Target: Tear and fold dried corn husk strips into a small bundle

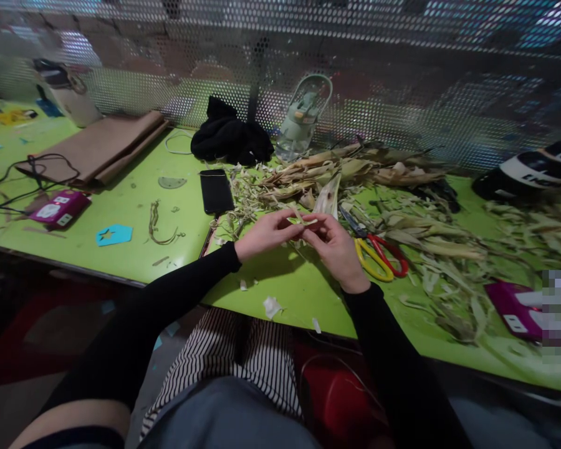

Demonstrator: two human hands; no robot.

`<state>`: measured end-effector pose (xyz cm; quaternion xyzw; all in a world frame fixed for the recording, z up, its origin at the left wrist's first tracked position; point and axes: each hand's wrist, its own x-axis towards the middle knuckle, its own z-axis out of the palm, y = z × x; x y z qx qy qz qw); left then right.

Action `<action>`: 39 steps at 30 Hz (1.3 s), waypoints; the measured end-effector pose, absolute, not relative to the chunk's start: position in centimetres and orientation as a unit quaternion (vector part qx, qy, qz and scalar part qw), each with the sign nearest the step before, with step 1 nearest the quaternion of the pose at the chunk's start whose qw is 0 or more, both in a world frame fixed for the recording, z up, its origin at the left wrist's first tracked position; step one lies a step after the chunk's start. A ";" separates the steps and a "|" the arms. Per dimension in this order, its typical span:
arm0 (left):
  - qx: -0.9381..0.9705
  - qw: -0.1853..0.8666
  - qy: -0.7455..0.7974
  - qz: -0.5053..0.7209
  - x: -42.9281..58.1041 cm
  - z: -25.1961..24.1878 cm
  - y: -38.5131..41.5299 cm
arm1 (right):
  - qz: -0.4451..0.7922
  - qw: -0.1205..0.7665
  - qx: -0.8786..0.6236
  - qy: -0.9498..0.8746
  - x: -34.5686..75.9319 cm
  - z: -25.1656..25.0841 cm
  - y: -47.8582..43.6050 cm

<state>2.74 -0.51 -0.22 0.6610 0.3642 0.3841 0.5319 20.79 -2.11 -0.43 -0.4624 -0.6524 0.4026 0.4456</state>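
Note:
Over the green table, my left hand (271, 232) and my right hand (331, 243) meet fingertip to fingertip. Between them is a thin pale strip of corn husk (303, 221), pinched by the fingers of both hands. Just beyond the fingers a broader piece of husk (328, 198) stands up from a heap of dried corn husks (308, 168). Scissors (373, 248) with one yellow and one red handle lie close to the right of my right hand. A black phone (216, 191) rests to the left, past my left hand.
A clear green-lidded bottle (299, 121) and black cloth (231, 138) stand along the perforated metal screen (402, 81). Purple power sockets (60, 209), brown paper (100, 146) and a blue tag (114, 235) lie left. More husk scraps (449, 249) spread right. Small scraps lie by the front edge.

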 end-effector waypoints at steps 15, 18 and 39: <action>0.619 0.622 0.342 0.336 2.9 -0.5 0.2 | 0.380 0.445 -0.479 -0.654 20.9 0.1 -2.2; 0.704 0.478 0.383 0.360 3.1 -0.7 0.1 | 0.356 0.436 -0.483 -0.671 20.8 -0.2 -2.3; 0.563 0.667 0.327 0.363 3.3 0.4 -0.5 | 0.300 0.469 -0.510 -0.656 20.8 -0.7 -1.8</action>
